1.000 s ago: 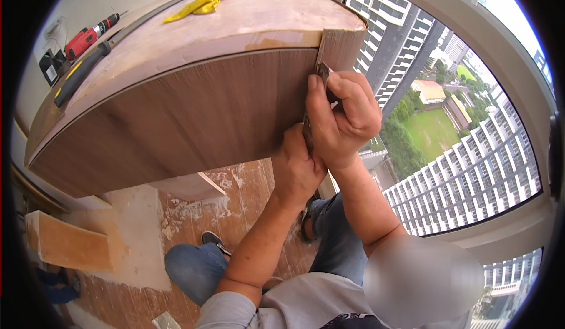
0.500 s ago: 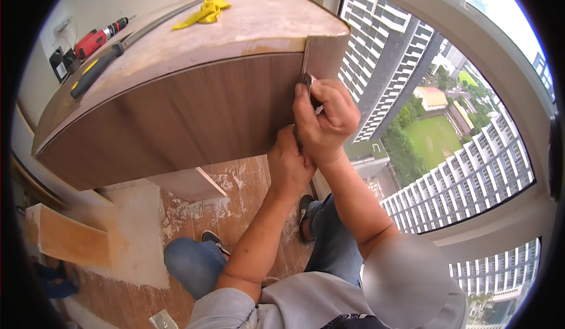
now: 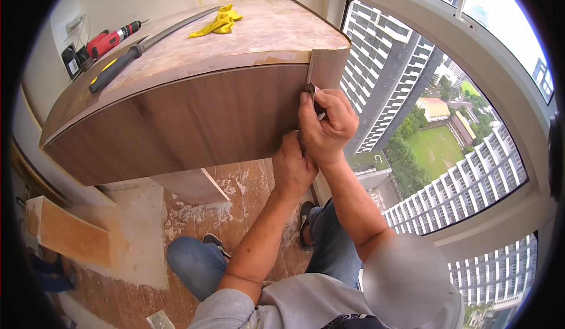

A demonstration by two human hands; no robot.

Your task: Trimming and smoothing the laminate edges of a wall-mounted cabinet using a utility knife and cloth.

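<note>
Front panel (image 3: 188, 121): brown wood grain, smooth, matt. Narrow hand tool (image 3: 311, 87): dark, metallic-looking. Counter (image 3: 176, 49): pale, blotchy, dull. Long tool (image 3: 139, 50): grey metal shaft (image 3: 176, 29); handle (image 3: 113, 71) apparently black-and-yellow plastic. Drill (image 3: 107, 42): red and black plastic. Yellow cloth (image 3: 222, 21): crumpled, matt. Floor (image 3: 253, 180): brown wood-look planks, rough with whitish residue.

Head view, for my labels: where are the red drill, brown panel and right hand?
Red drill (image 3: 107, 44), head view: red body.
Brown panel (image 3: 182, 120), head view: front face.
Right hand (image 3: 327, 127), head view: its middle.

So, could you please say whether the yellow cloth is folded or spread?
Bunched, not spread flat: the cloth lies creased in a heap, one flap trailing left.
</note>
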